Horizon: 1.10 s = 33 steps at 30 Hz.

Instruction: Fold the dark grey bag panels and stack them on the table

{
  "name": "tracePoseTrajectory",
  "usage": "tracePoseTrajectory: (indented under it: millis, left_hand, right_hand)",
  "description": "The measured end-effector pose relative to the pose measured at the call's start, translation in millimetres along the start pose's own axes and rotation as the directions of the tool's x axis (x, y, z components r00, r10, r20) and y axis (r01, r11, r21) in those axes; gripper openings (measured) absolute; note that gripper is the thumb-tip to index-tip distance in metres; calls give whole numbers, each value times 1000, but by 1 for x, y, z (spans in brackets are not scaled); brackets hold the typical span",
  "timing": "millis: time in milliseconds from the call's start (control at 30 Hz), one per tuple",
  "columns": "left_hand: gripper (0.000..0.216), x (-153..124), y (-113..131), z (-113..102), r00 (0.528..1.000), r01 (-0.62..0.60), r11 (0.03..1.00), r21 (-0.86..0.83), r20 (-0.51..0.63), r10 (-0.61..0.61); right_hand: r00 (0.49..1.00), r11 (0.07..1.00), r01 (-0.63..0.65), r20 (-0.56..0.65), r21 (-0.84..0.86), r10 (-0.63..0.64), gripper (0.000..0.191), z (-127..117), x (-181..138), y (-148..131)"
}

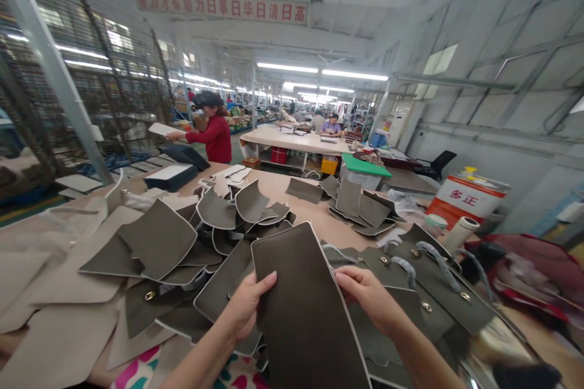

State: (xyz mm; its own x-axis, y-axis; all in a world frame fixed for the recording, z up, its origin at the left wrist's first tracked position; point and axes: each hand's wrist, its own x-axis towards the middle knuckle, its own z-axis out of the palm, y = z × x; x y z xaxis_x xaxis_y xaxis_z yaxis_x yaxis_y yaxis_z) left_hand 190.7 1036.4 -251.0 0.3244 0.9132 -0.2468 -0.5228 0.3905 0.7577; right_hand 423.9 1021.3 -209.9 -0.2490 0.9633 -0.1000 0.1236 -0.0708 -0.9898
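In the middle stands a dark olive-grey bag panel [303,292] with a pale edge, tilted up in front of me. My left hand [246,304] grips its left side, the thumb lying on the face and the fingers partly hidden behind. At its right edge, my right hand [360,289] is closed in a pinch, its fingertips partly out of sight. Left of the panel lies a loose heap of similar dark panels [166,240], some with gold metal fittings. On the right, more dark panels [438,267] carry handles wrapped in clear plastic and gold fittings.
Beige panels [68,334] cover the table's left side. Farther back are a smaller pile of dark panels [360,203], an orange and white can [469,197] and a white bottle [462,232]. A person in red [218,137] holds a pale sheet beyond the far left edge.
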Motion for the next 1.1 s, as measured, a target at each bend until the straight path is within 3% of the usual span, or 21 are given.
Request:
tracePoseTrajectory:
  millis: [100,233,300,333,367,400,433,467,500,533,567,633,800,900,1000,1100]
  left_hand:
    - [39,-5,0,-1,1000,2,1000,5,0,-2]
    - [45,-3,-2,-7,999,-5,997,73,38,2]
    - [52,2,-1,-13,996,-94,972,216,22,91]
    - [58,5,0,-15,980,-180,924,337,-22,199]
    - [64,6,2,-16,932,-282,826,489,-65,357]
    - [66,6,6,-16,843,-369,663,651,-65,533]
    - [64,5,10,-13,730,-429,443,787,14,683]
    - [56,3,14,-9,628,-471,194,861,173,759]
    - [43,0,19,-4,559,-516,-47,855,378,738]
    - [31,-2,24,3,516,-569,-242,786,570,639]
    - [21,-5,30,10,491,-618,-375,691,712,503]
    - [13,-5,40,22,467,-677,-511,530,846,258]
    - [20,3,65,34,463,-676,-648,351,886,-2]
    - [13,1,75,38,402,-672,-705,226,911,-91]
    - [21,-4,80,41,332,-661,-744,96,927,-176]
    - [21,-5,80,39,296,-659,-751,40,932,-210]
  right_hand:
    - [1000,1000,-1,-9,-25,1,28,5,-4,0]
    - [995,993,-86,49,86,82,24,11,-5,-1]
    - [989,981,-131,83,141,120,21,14,-3,-2]
    - [987,977,-146,94,158,132,20,16,-2,-3]
    - [985,975,-155,98,160,140,20,19,0,-4]
    - [985,976,-158,96,150,145,19,21,2,-5]
    - [984,979,-161,94,129,150,19,24,5,-7]
    - [983,981,-163,96,103,154,19,28,8,-8]
    - [982,983,-165,100,75,157,19,31,12,-11]
    - [981,985,-164,107,44,159,19,35,15,-13]
    - [981,987,-159,116,9,157,20,38,18,-15]
    - [981,988,-138,129,-63,146,19,44,23,-21]
    - [971,981,-76,210,-177,113,9,51,30,-31]
    - [964,976,-47,245,-215,100,6,53,33,-32]
    - [969,970,-46,224,-238,101,7,55,34,-32]
    - [968,956,-51,220,-287,118,7,57,35,-32]
